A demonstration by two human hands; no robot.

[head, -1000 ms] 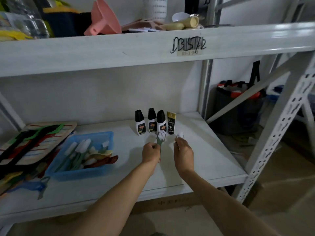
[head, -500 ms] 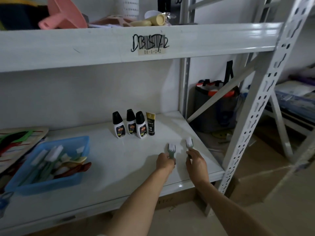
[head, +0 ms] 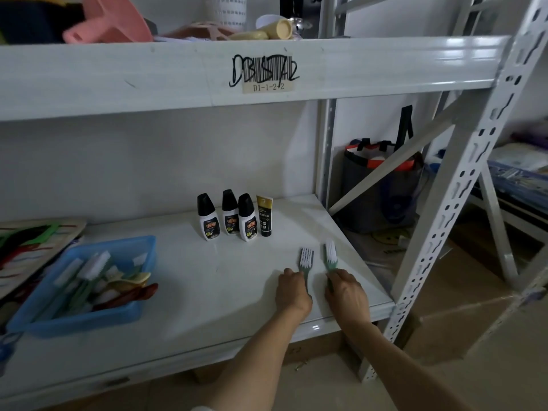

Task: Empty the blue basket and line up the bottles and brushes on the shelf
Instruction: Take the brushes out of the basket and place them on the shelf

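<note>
Two green-handled brushes with white bristles lie side by side near the right end of the white shelf (head: pixel 207 292). My left hand (head: pixel 292 292) grips the handle of the left brush (head: pixel 307 258). My right hand (head: pixel 348 293) grips the handle of the right brush (head: pixel 330 253). Three white bottles with black caps (head: pixel 229 216) and a black-and-gold tube (head: pixel 264 215) stand in a row behind them. The blue basket (head: pixel 142 253) sits at the left and holds several more brushes and shoehorns.
A striped board with coloured items (head: pixel 32 247) lies left of the basket. The upper shelf beam (head: pixel 178 75) hangs overhead with a pink funnel (head: pixel 109 22) on it. A perforated upright post (head: pixel 462 185) stands at the right; a dark bag (head: pixel 382 188) sits beyond.
Both hands moved the two brushes from in front of the bottles rightward and toward the shelf's front right corner. The brushes now rest on the shelf.
</note>
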